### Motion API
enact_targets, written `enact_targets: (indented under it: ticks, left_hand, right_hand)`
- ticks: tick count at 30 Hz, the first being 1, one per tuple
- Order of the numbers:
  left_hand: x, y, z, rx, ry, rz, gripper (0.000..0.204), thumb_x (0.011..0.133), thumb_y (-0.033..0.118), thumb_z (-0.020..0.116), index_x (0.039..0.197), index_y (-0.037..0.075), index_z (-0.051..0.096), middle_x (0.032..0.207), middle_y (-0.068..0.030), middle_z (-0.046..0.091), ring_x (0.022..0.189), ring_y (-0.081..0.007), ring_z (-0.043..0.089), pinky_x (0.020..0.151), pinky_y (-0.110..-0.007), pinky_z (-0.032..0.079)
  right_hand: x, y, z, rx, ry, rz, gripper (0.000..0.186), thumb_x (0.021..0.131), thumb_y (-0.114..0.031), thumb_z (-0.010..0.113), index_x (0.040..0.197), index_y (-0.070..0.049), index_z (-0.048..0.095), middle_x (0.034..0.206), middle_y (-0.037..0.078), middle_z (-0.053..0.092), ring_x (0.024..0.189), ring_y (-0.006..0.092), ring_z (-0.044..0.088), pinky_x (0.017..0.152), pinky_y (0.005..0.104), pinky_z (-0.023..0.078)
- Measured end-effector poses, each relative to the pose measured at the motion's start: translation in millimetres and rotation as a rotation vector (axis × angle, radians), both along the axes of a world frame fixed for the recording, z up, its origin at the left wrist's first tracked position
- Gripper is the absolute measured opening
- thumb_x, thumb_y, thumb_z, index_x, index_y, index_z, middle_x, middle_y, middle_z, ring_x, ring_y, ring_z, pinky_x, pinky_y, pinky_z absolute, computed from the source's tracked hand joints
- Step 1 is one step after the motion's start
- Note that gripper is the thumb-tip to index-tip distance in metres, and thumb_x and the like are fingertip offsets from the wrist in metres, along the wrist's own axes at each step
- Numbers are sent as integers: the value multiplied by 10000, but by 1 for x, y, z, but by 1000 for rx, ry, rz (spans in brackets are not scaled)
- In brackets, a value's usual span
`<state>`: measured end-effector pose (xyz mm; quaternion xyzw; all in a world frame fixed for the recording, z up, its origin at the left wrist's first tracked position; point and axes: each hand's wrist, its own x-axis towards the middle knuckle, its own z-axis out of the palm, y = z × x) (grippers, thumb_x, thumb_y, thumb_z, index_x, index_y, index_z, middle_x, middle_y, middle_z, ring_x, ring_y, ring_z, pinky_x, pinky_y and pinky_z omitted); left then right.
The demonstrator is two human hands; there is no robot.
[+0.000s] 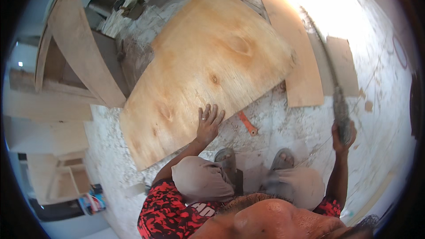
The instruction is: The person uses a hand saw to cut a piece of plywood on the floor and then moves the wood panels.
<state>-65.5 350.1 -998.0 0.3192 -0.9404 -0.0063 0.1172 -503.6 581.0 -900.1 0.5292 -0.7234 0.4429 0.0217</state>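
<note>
From the head camera, looking down: a person in rolled-up trousers crouches or sits over a white, dirt-streaked floor [376, 150]. A large, knotty plywood sheet [199, 71] lies tilted across the middle, directly ahead of the knees. The left hand [210, 124] rests on its near edge, open, fingers spread and gripping nothing. The right hand [344, 135], off to the right, is closed around the thick end of a long, narrow tool [340, 106], which points away from the person. An orange-red tool [248, 124] lies between the sheet and the sandals [282, 159]. Beyond the sheet's right corner lies a long, pale board [294, 48]; a curved wooden piece [79, 40] stands at left.
</note>
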Motion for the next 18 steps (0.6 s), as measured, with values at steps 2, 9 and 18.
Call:
enact_targets:
  ticks: [2,9,18]
  left_hand:
    - [0,7,7,37,-28,3,657,741,12,563,1366,174,444,1446,-140,361,1312,-420,330,1046,-667,207]
    - [16,31,7,103,19,-48,750,712,8,581,1407,205,379,1482,-103,307,1351,-359,285,1039,-685,210]
    - [18,-111,25,298,220,-25,555,869,419,582,1333,134,475,1455,-141,348,1377,-304,268,1104,-583,170]
  right_hand:
    - [26,-30,22,-12,-30,124,220,752,-108,705,903,8,595,767,75,573,659,165,536,616,285,436]
    - [125,-192,74,109,-462,401,199,801,-76,666,959,8,578,782,60,595,725,101,550,659,265,456]
    - [185,-320,92,251,-542,326,225,835,-154,675,975,-10,573,753,39,592,679,114,556,621,280,460]
